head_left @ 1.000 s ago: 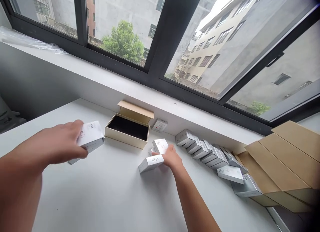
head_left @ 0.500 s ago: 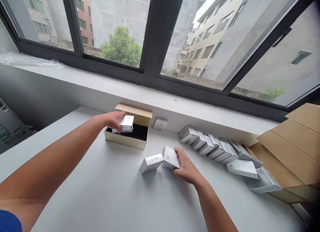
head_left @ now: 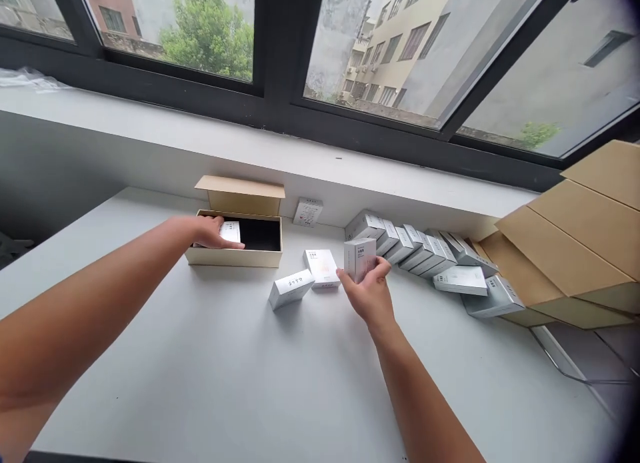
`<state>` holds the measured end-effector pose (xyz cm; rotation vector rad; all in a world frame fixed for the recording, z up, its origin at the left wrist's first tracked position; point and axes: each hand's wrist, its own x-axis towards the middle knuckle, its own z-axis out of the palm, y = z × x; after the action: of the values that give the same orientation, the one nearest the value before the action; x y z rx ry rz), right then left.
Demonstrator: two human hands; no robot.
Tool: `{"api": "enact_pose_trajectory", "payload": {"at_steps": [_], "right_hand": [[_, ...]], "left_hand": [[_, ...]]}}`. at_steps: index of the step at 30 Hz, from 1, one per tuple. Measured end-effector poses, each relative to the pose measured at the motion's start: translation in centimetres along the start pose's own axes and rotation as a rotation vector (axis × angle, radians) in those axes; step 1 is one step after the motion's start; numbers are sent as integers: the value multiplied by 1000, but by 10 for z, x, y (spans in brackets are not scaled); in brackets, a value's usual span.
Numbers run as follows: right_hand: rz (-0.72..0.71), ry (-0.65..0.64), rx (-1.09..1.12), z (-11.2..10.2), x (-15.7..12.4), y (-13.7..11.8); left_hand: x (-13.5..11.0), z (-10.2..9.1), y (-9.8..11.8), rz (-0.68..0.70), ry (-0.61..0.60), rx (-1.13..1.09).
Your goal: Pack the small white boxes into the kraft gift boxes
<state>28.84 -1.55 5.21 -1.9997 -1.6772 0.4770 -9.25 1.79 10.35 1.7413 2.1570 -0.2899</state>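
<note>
My left hand (head_left: 213,233) reaches into the left end of a cream gift box (head_left: 235,258) with a black inside and a raised lid. Its fingers and thumb are around a small white carton (head_left: 231,231), which the hand partly hides. Between the thumb and fingers of my right hand (head_left: 367,290), another white carton (head_left: 359,260) is held upright above the table. Just left of it, a white carton with faint pink print (head_left: 323,268) lies flat. A further white carton (head_left: 291,288) stands on its side, touching or nearly touching the flat one.
A row of several white cartons (head_left: 413,246) leans along the wall at right, ending by an open brown cardboard box (head_left: 545,250). One carton (head_left: 308,212) rests against the wall below the window sill (head_left: 320,156). Clear plastic (head_left: 30,80) lies on the sill.
My left hand has lowered its carton into the cream box. My right hand has lifted a carton upright, moving slightly right, revealing the flat one. The view has tilted down.
</note>
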Motion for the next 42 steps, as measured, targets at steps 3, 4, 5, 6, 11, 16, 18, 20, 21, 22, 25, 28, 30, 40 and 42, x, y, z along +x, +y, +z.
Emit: {"api": "enact_pose_trajectory", "payload": {"at_steps": [3,4,5,6,11,16,18,20,21,22,25,28,30,40,42], "right_hand": [[-9,-91,-50,3,2,-15],[-8,-154,-97,6,5,-21],[-8,-211,-151,9,8,-27],[-10,-256,-206,14,12,-34],[-31,-295,-358,29,30,-60],[-100,-407,-348,17,29,-56],[-128,-436,-343,10,25,-47],[-159,-450,-336,2,24,-37],[-173,-450,-332,-1,24,-33],[-187,-442,-329,-5,26,-30],[-233,-377,-302,-22,37,-34],[-337,-321,-208,-43,46,-61],[-494,-356,-76,-49,46,-89],[-757,-790,83,25,44,-180],[-733,-896,45,29,51,-178]], "left_hand": [[-12,4,18,-95,-56,22],[-15,6,24,-104,-55,28],[-19,7,29,-106,-48,32],[-22,9,33,-101,-38,32],[-29,21,34,-15,53,-15],[-35,35,22,128,188,-84],[-38,38,19,162,208,-109],[-39,40,17,178,225,-139],[-39,41,17,180,233,-155],[-38,42,16,179,240,-170],[-35,44,16,166,257,-206],[-32,45,17,140,265,-228],[-30,46,18,125,267,-236],[-31,50,23,284,272,-165],[-34,50,22,302,271,-160]]}}
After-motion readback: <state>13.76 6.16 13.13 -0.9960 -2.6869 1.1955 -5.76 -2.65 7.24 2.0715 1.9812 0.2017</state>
